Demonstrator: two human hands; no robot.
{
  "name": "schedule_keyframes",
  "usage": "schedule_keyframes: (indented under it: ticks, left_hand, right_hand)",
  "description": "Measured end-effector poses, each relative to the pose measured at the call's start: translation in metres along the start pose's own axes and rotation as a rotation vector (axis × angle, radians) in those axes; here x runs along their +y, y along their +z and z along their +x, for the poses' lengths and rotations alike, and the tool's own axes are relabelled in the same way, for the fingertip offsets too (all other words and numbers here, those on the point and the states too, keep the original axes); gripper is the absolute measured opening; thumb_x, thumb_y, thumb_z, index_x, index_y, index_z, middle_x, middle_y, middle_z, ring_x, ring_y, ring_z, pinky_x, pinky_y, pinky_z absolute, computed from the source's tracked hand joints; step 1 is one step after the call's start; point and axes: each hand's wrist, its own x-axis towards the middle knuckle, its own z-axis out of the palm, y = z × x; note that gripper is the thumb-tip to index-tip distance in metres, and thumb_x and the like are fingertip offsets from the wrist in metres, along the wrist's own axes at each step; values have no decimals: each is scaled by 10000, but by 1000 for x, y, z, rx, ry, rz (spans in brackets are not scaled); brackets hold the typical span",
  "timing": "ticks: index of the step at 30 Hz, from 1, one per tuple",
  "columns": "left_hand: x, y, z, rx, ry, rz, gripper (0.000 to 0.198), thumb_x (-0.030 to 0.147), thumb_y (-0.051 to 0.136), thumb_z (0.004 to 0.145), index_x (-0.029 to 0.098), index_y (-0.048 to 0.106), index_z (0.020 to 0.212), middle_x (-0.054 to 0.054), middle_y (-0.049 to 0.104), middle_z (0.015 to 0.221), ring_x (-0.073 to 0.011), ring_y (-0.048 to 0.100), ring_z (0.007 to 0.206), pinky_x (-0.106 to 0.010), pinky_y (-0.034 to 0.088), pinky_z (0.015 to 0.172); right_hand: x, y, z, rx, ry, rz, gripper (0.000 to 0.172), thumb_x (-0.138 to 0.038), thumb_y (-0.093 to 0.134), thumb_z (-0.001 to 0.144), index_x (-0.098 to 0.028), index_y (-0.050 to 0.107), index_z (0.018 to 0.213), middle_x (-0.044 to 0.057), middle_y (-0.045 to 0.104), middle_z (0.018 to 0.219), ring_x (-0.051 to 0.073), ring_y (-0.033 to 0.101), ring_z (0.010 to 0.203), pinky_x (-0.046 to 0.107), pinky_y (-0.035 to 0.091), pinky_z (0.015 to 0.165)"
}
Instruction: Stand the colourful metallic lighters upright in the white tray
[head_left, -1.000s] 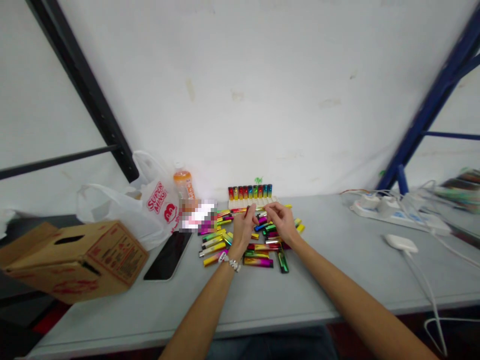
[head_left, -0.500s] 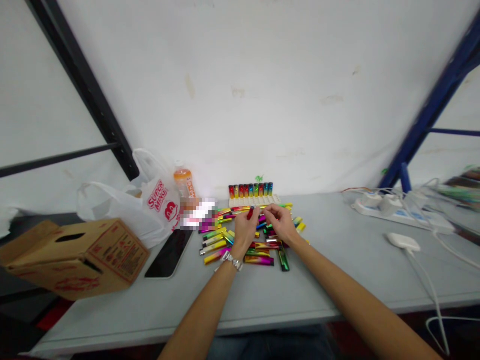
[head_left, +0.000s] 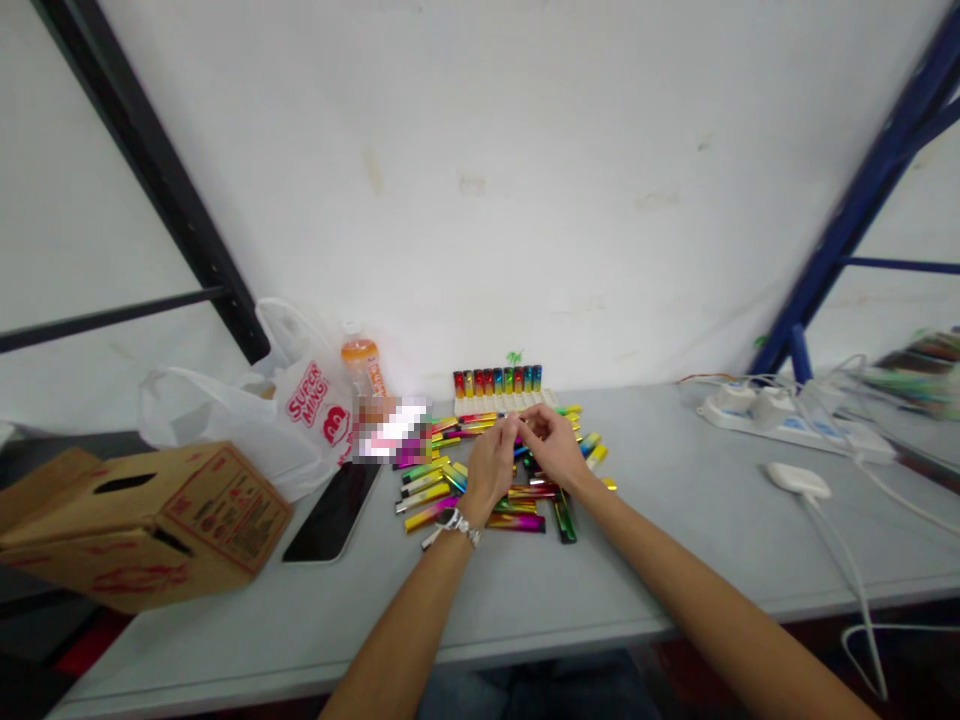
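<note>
My left hand (head_left: pixel 491 468), with a metal watch at its wrist, is closed round a lighter that the fingers almost wholly hide. Against its thumb, the fingertips of my right hand (head_left: pixel 553 445) are pinched together; whatever they hold is too small to make out. Around and under both hands lie many shiny lighters in mixed colours, among them a yellow-and-purple lighter (head_left: pixel 517 523) and a green lighter (head_left: pixel 565 518). Behind the hands, several lighters (head_left: pixel 498 382) stand upright in a row in a white tray (head_left: pixel 469 407).
Left of the lighters are a black-screened phone (head_left: pixel 330 520), a cardboard box (head_left: pixel 150 525), a white plastic bag (head_left: pixel 300 420) and an orange-capped bottle (head_left: pixel 361 365). On the right lie a power strip (head_left: pixel 795 425) and a white charger (head_left: pixel 799 480) with its cable. A wall rises behind the table.
My hands have drawn closer together, the right fingertips now meeting the left thumb. The dark red lighter seen in my left hand before is now mostly hidden. The view has shifted slightly.
</note>
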Motion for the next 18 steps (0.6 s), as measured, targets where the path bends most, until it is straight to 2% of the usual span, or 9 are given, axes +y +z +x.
schedule_keyframes:
  ticks: [2,5,7,9,10,12,15,18]
  left_hand:
    - [-1,4,-1,-34,36,-13,531,550,251,968,198,638,881,-73,678,925,-219,600,918,-332,447,864]
    - [-2,8,-2,-96,52,-20,499,518,236,984,212,624,1058,-88,648,1148,-210,561,1124,-353,384,1044]
    - [-5,10,-2,-122,20,9,489,512,249,986,221,572,1209,-99,582,1298,-207,492,1261,-367,338,1103]
    - [-8,9,0,-92,-5,78,508,520,323,970,215,473,1347,-120,492,1407,-231,390,1369,-403,307,1132]
    - [-10,8,1,-62,5,123,534,511,369,959,203,423,1392,-134,469,1420,-246,363,1387,-422,298,1139]
    - [-14,6,4,-19,77,215,541,445,430,948,170,387,1412,-155,501,1352,-261,415,1334,-445,316,1127]
    - [-21,2,9,-54,178,360,388,300,460,932,156,502,1289,-137,573,1180,-254,534,1157,-442,397,1055]
    - [-25,1,11,-128,169,498,243,237,492,908,177,598,1118,-118,596,1102,-269,555,1094,-441,444,977]
  right_hand:
    - [2,1,1,35,15,-2,322,-495,637,817,-176,597,827,-6,609,631,128,539,561,242,438,535]
    - [5,-2,4,38,70,30,335,-495,638,805,-168,650,876,31,666,726,149,587,607,255,480,528]
    - [7,-8,7,24,117,79,366,-497,646,788,-168,678,944,48,691,790,160,610,609,264,495,501]
    - [9,-15,13,30,136,131,390,-494,663,767,-170,685,983,57,705,830,171,637,622,283,525,527]
    - [11,-20,16,54,127,144,396,-489,674,756,-170,683,990,60,709,847,175,650,635,294,540,559]
    - [16,-31,25,134,81,132,407,-476,687,744,-169,667,1010,67,713,894,176,667,660,305,553,608]
    - [27,-50,44,242,1,-10,351,-429,676,756,-167,640,987,64,715,883,175,679,676,296,536,625]
    - [41,-67,67,222,-52,-238,193,-332,632,790,-171,636,897,37,717,743,178,682,681,289,513,666]
